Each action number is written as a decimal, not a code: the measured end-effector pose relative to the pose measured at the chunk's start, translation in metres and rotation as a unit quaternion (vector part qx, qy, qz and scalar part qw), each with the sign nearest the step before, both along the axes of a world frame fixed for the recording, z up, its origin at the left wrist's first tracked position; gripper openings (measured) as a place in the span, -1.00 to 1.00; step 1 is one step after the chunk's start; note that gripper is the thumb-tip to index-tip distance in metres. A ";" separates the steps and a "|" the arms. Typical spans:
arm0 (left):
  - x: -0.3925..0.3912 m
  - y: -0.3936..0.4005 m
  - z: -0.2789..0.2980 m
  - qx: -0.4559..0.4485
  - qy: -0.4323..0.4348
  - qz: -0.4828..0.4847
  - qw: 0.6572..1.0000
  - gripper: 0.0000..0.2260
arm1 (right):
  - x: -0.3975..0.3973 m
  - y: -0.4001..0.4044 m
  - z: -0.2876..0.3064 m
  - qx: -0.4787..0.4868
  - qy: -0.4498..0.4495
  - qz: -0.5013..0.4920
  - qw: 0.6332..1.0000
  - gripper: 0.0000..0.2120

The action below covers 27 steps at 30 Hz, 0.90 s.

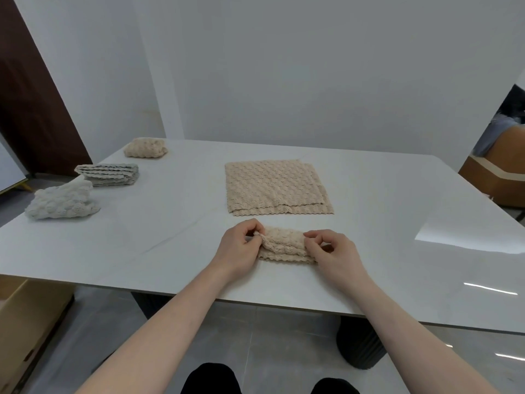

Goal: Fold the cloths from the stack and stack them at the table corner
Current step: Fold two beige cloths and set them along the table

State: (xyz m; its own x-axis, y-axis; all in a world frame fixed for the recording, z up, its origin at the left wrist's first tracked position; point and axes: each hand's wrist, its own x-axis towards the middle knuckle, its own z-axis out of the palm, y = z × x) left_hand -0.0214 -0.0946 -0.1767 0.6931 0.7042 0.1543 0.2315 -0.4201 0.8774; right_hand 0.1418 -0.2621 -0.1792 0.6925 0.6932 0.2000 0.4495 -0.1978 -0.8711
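A beige textured cloth [284, 243], folded into a narrow strip, lies near the front edge of the white table [170, 223]. My left hand [240, 245] pinches its left end and my right hand [331, 250] pinches its right end. Behind it, a flat stack of unfolded beige cloths [274, 187] lies at mid-table. A folded beige cloth [145, 148] sits at the far left corner. Nearer along the left edge are a folded grey cloth [109, 174] and a folded white cloth [61, 203].
A cardboard box [25, 317] stands on the floor at the lower left. A brown chair [495, 180] stands past the table's right side. A dark door [31, 103] is at the left wall. The table's dark pedestal [359, 345] is below the front edge.
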 end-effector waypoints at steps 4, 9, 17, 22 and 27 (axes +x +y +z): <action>0.005 -0.004 -0.002 0.062 0.033 -0.034 0.997 -0.90 | 0.003 0.004 -0.009 -0.020 -0.067 -0.017 0.997 -0.74; 0.009 -0.002 -0.010 0.108 0.045 0.026 0.993 -0.64 | 0.003 0.006 -0.009 -0.067 -0.113 -0.030 0.991 -0.84; 0.007 0.004 -0.010 0.161 0.096 0.029 0.982 -0.59 | -0.001 0.003 0.002 -0.138 -0.112 -0.016 0.984 -0.59; 0.006 0.007 -0.006 0.164 0.158 -0.007 0.974 -0.43 | 0.002 -0.002 0.001 -0.101 -0.069 -0.015 0.992 -0.71; 0.000 0.001 -0.003 0.083 0.055 -0.039 0.994 -0.73 | -0.001 -0.005 0.003 -0.070 -0.050 0.011 0.996 -0.77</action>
